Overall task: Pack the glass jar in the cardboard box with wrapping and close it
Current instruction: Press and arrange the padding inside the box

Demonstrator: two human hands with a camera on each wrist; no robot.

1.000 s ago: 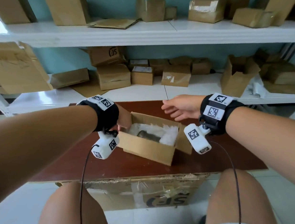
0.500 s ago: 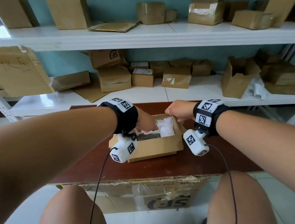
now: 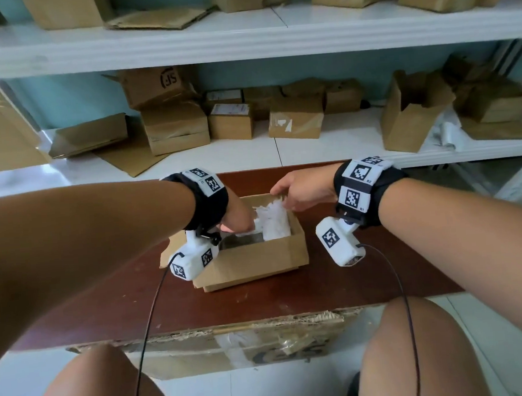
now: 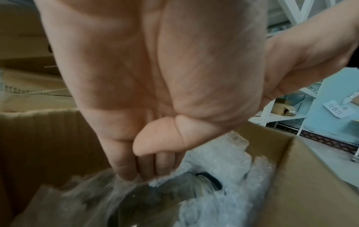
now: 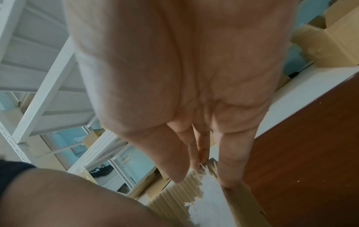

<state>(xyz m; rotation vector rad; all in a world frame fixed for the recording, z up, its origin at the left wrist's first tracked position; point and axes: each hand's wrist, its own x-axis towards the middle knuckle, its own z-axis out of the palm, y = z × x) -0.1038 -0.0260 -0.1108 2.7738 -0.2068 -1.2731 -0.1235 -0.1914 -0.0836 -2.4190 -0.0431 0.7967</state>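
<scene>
A small open cardboard box (image 3: 252,261) sits on the dark red table (image 3: 292,295). Inside it lies the glass jar (image 4: 174,188) with a black ring at its neck, on its side amid white bubble wrap (image 3: 275,220) (image 4: 223,155). My left hand (image 3: 239,219) reaches down into the box. Its straight fingers (image 4: 126,170) press the wrap at the jar, thumb folded across the palm. My right hand (image 3: 296,192) holds the box's far right rim. There its thumb and fingers (image 5: 202,155) pinch the torn corrugated flap (image 5: 174,195).
White shelving behind the table carries several cardboard boxes (image 3: 176,126), with one open box (image 3: 409,114) at the right. A large taped box (image 3: 234,350) stands under the table's front edge, between my knees. Cables hang from both wrist cameras.
The box has turned from a slant to square with the table edge. My left hand has gone down into it onto the wrap. My right hand has dropped and taken the far rim.
</scene>
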